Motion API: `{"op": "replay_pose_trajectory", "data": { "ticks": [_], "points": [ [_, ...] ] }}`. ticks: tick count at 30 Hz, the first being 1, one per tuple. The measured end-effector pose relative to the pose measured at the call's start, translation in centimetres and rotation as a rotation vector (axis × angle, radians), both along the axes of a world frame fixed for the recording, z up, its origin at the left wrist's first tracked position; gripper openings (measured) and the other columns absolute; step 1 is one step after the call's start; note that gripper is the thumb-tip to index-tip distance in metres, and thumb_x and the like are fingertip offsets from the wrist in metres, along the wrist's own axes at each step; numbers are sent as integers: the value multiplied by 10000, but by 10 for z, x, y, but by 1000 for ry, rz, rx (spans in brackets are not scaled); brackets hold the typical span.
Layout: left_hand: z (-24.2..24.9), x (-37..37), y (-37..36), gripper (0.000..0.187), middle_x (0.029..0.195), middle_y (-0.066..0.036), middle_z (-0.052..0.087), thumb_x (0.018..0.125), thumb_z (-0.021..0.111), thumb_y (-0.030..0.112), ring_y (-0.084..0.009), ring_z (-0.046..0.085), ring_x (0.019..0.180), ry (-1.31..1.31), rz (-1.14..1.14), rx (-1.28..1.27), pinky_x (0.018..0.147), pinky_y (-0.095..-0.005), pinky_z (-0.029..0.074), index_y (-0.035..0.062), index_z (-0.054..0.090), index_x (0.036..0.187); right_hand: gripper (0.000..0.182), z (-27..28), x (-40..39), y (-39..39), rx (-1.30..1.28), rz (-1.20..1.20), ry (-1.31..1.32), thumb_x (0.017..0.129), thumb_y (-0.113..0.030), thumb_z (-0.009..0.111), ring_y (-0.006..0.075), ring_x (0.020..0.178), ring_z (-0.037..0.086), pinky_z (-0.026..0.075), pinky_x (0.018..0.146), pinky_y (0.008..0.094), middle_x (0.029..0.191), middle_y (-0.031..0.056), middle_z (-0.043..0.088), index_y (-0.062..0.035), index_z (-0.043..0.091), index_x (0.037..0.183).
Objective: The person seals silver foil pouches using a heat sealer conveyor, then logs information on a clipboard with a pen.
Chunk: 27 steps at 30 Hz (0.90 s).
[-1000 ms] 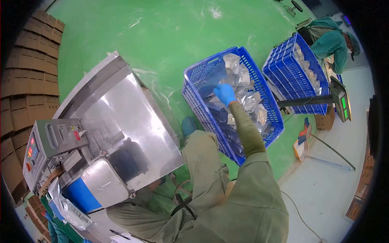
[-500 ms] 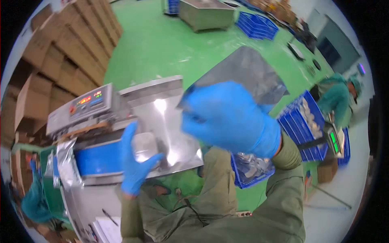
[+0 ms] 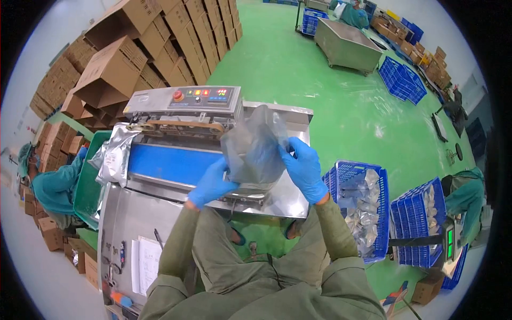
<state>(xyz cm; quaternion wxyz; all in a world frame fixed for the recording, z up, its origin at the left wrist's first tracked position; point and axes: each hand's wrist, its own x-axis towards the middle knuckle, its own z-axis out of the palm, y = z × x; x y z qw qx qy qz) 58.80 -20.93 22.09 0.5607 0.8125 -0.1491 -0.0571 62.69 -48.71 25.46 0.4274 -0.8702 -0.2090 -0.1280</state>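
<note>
A translucent grey plastic bag point(image 3: 257, 146) stands bunched up at the right end of the sealing machine point(image 3: 184, 104), over the steel tray point(image 3: 290, 197). My left hand point(image 3: 212, 185), in a blue glove, grips its lower left side with the thumb toward me. On the other side my right hand point(image 3: 305, 172), gloved alike, pinches the bag's right edge. What lies inside or beneath the bag is mostly hidden. Left of my hands runs the machine's blue conveyor belt point(image 3: 162, 162), with a silver foil pouch point(image 3: 117, 154) at its far end.
A blue crate point(image 3: 385, 213) of silver packs stands at my right, beside another blue crate point(image 3: 394, 218) and a scale display point(image 3: 449, 242). A notebook point(image 3: 148, 261) and pen lie on the steel table. Cardboard boxes point(image 3: 114, 69) rise behind the machine. Other people work at far left and right.
My right hand has come down and in with the grey bag, which was spread out in the air. My left hand has moved from the pale block on the tray to the bag. My view has turned.
</note>
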Motion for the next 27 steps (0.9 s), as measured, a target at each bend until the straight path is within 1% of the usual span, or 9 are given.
{"op": "replay_pose_trajectory", "data": {
  "ticks": [4, 8, 12, 17, 20, 21, 24, 25, 27],
  "points": [
    [80, -11, 4, 339, 1024, -86, 664, 897, 701, 153, -183, 649, 922, -82, 97, 73, 799, -338, 514, 48, 566, 1190, 284, 1, 1, -11, -226, -26, -252, 863, -114, 654, 305, 819, 631, 505, 695, 397, 992, 133, 641, -61, 597, 1136],
    [72, 6, 2, 191, 872, -110, 574, 939, 647, 201, -304, 600, 749, -509, 78, 565, 707, -373, 496, 82, 543, 1046, 329, 0, 6, -30, -317, 53, -500, 829, -132, 668, 315, 889, 627, 512, 741, 412, 1025, 117, 634, -70, 595, 1144],
    [77, 6, -12, 201, 911, -127, 547, 928, 653, 221, -345, 596, 806, -546, 20, 365, 685, -409, 491, 80, 533, 1005, 355, -3, -2, -32, -313, 112, -499, 842, -127, 654, 328, 947, 625, 514, 787, 412, 1086, 128, 639, -54, 591, 1184],
    [56, 2, 34, 227, 963, -53, 633, 794, 682, 147, -262, 644, 902, -895, 21, 1215, 709, -347, 531, 129, 607, 1008, 379, -19, -4, -56, -311, 47, -601, 810, -118, 702, 312, 923, 637, 525, 777, 390, 1082, 111, 648, -65, 600, 1171],
    [49, -1, 28, 369, 1190, -86, 668, 778, 693, 118, -309, 661, 979, -1167, 142, 816, 794, -376, 548, 104, 647, 1144, 384, -25, -12, -42, -15, 97, -596, 812, -60, 692, 318, 925, 643, 530, 772, 398, 1130, 108, 655, -79, 614, 1187],
    [55, -2, 12, 433, 1316, -115, 636, 800, 707, 95, -315, 660, 1055, -988, 171, 533, 849, -359, 553, 99, 650, 1229, 276, -25, -16, -30, 143, 62, -551, 868, -26, 648, 262, 796, 635, 508, 681, 362, 1013, 113, 677, -49, 656, 1143],
    [31, -11, -27, 124, 747, -81, 667, 915, 671, 114, -119, 584, 649, -455, 538, 46, 613, -301, 476, 16, 726, 966, 130, -40, -32, -15, 447, -181, -96, 924, -52, 629, 158, 666, 546, 440, 593, 317, 802, 55, 630, -8, 683, 1034],
    [35, -6, -31, 122, 692, -56, 633, 905, 683, 127, -107, 539, 606, -362, 577, -44, 577, -297, 440, 9, 713, 908, 180, -19, -36, 5, 625, -269, -112, 956, -109, 623, 84, 615, 445, 375, 547, 290, 634, -10, 500, 30, 659, 848],
    [46, 5, -32, 186, 583, -5, 564, 884, 708, 153, -84, 450, 520, -156, 643, -221, 504, -288, 370, -7, 687, 791, 211, -7, -26, 3, 611, -234, 153, 969, -126, 592, 58, 663, 471, 376, 583, 260, 685, -25, 553, 10, 676, 830]
  ]
}}
